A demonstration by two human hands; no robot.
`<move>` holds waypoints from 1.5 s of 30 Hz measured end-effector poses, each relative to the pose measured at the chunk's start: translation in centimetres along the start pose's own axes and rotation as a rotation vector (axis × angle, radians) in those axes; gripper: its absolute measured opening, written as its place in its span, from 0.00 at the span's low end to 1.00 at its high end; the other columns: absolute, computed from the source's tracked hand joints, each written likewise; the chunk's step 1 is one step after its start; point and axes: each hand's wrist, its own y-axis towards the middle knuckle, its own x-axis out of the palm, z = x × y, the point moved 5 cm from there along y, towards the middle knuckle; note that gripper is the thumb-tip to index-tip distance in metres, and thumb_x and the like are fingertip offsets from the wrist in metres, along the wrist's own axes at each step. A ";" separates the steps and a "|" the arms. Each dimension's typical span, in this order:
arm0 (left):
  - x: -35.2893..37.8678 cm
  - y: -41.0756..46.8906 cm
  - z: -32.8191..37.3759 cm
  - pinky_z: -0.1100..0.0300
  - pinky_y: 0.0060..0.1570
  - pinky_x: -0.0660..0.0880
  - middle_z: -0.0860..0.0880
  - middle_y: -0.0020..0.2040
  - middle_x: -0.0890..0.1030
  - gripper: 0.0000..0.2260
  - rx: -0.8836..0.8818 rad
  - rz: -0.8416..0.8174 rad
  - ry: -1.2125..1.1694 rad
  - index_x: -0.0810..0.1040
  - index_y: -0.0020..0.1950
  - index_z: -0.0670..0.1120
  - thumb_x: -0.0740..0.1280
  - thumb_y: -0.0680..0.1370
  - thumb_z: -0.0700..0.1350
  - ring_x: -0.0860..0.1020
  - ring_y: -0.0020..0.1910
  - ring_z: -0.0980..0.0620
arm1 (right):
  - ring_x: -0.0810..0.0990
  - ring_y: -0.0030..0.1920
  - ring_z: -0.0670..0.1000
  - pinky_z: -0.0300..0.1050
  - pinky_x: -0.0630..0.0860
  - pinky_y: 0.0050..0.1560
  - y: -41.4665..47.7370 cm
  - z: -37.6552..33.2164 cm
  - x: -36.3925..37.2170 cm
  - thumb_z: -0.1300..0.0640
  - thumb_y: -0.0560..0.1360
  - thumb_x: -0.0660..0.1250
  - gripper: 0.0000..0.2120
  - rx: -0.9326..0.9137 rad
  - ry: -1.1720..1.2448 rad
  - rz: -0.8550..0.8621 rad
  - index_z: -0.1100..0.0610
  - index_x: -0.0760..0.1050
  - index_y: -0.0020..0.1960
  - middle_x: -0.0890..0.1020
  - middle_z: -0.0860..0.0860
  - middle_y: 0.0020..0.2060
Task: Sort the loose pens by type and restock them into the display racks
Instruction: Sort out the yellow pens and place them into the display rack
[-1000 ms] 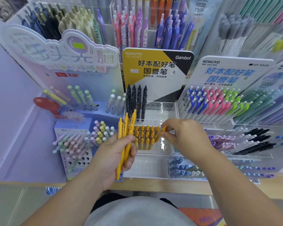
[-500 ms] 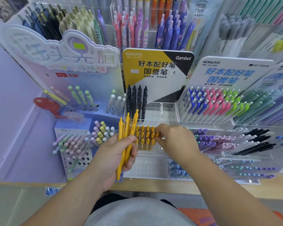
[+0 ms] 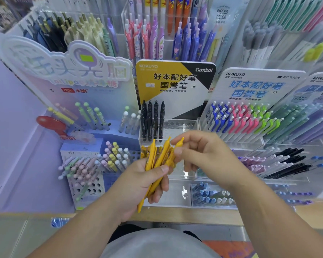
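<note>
My left hand (image 3: 138, 183) grips a small bunch of yellow pens (image 3: 154, 164), their clip ends pointing up. My right hand (image 3: 203, 153) pinches the top of one yellow pen (image 3: 176, 148) at the right side of that bunch. Behind both hands stands the clear rack (image 3: 177, 125) under the yellow Kokuyo card, with black pens (image 3: 152, 120) in its upper tier and yellow pens (image 3: 144, 151) in the lower tier, mostly hidden by my hands.
A blue lollipop-pen stand (image 3: 82, 174) with pastel pens sits to the left. Racks of blue, pink and green pens (image 3: 239, 118) and purple and black pens (image 3: 280, 161) fill the right. The wooden shelf edge (image 3: 203, 215) runs below.
My right hand left the yellow pens in the rack's lower tier, came back to the bunch in my left hand, and now pinches one pen there. The left hand barely moved.
</note>
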 end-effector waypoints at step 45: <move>-2.7 0.4 -1.4 0.59 0.28 0.60 0.40 0.39 0.83 0.11 0.022 0.250 -0.087 0.80 0.61 0.49 0.61 0.83 0.48 0.66 0.23 0.51 | 0.75 0.45 0.51 0.50 0.74 0.48 1.1 6.0 -0.1 0.48 0.74 0.68 0.06 -0.166 -1.204 0.175 0.48 0.81 0.48 0.82 0.45 0.37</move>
